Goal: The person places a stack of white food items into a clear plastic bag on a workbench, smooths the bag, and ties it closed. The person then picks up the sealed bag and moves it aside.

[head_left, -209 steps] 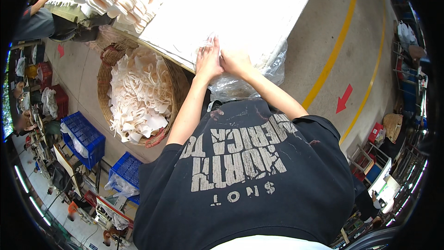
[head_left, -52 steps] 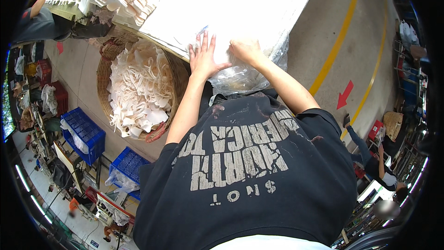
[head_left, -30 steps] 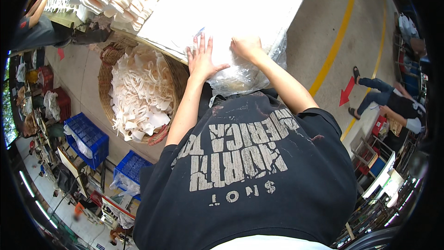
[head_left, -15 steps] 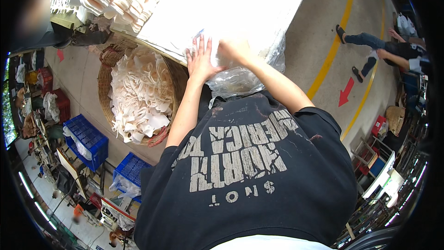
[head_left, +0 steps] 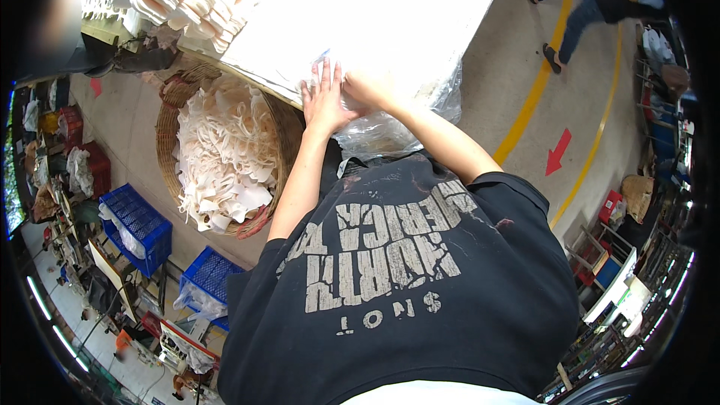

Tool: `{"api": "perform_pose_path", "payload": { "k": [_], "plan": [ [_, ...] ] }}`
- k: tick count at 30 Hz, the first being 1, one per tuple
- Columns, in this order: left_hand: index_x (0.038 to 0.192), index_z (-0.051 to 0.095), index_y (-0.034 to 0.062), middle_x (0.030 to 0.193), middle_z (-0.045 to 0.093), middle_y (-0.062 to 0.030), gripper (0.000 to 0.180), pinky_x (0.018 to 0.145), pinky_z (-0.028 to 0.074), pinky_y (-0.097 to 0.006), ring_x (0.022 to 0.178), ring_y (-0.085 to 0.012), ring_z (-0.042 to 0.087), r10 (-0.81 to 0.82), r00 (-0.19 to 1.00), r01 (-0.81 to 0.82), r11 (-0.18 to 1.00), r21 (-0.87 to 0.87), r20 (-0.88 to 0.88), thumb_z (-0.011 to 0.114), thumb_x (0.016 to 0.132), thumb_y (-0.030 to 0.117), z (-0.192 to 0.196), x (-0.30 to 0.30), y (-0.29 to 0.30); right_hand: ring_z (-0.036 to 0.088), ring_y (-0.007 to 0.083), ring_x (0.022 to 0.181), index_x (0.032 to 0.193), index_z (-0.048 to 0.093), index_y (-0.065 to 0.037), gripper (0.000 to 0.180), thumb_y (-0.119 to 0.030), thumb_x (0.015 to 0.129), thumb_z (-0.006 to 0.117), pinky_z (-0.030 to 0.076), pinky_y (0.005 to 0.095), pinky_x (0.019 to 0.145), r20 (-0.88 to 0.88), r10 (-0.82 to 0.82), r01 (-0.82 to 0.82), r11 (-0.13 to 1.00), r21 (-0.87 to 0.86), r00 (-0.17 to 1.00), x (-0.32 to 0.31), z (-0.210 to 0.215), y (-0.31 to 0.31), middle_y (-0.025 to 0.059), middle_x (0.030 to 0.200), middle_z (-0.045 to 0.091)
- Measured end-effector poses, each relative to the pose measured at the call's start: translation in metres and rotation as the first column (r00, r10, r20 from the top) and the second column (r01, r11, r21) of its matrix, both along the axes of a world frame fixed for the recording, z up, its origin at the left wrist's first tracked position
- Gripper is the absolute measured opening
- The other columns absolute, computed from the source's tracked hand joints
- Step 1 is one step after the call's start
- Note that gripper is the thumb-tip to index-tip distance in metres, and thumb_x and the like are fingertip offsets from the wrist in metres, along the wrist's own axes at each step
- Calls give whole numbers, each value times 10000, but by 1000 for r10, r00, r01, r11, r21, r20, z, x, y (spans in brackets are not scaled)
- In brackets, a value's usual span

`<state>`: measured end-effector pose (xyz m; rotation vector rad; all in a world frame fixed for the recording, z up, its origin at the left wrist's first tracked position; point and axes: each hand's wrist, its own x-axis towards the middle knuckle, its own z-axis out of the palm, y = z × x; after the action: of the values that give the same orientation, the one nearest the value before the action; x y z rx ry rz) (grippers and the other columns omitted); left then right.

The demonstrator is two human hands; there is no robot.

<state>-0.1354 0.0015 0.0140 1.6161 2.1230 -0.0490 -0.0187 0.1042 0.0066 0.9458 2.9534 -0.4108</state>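
Clear plastic (head_left: pixel 379 137) hangs over table (head_left: pixel 397 19) edge, upper centre of frame. Our left hand (head_left: pixel 325 107) spread flat there; our right hand (head_left: pixel 369 91) curled just beside, can't tell if gripping. We should press evenly, pull gently: plastic could tear.

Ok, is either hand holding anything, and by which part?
Nothing in the left hand, spread on the table. The right hand is curled; whether it holds anything cannot be told.

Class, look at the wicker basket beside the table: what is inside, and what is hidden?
The wicker basket holds a heap of thin, pale pieces. Only the upper pieces show; the heap hides the basket's bottom and anything deeper.
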Motion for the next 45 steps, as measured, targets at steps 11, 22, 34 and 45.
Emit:
{"api": "perform_pose_path", "payload": {
  "k": [11,22,34,45],
  "plan": [
    [1696,64,173,1769,-4,-106,1439,1275,-4,-620,1630,-301,-40,1,999,-1,1000,-16,-35,818,632,782,1,1,1,745,311,680,894,782,-30,216,-221,833,703,590,464,629,-17,-61,62,997,39,998,5,1,6,170,739,731],
    [1695,66,156,1769,-2,-112,1452,1270,19,-634,1630,-309,-42,10,1000,-11,1000,17,14,827,621,770,-2,0,1,743,343,687,860,781,-8,200,-165,837,660,600,463,628,-91,-94,95,995,11,991,4,-5,3,196,765,734],
    [1695,58,158,1769,-25,-110,1456,1267,15,-637,1628,-311,-60,-20,999,20,1000,6,-26,814,623,790,-13,-3,2,739,333,691,869,800,-51,198,-220,825,706,598,463,676,-106,-165,167,986,3,981,5,-19,16,166,791,750],
    [1695,89,155,1766,-11,-130,1376,1272,6,-622,1629,-318,-43,-36,999,35,997,73,6,762,682,800,-11,-6,-3,738,378,875,1009,773,-100,319,-347,987,573,571,483,803,-73,-501,482,856,-188,862,81,3,27,166,892,757]
  ]
}}
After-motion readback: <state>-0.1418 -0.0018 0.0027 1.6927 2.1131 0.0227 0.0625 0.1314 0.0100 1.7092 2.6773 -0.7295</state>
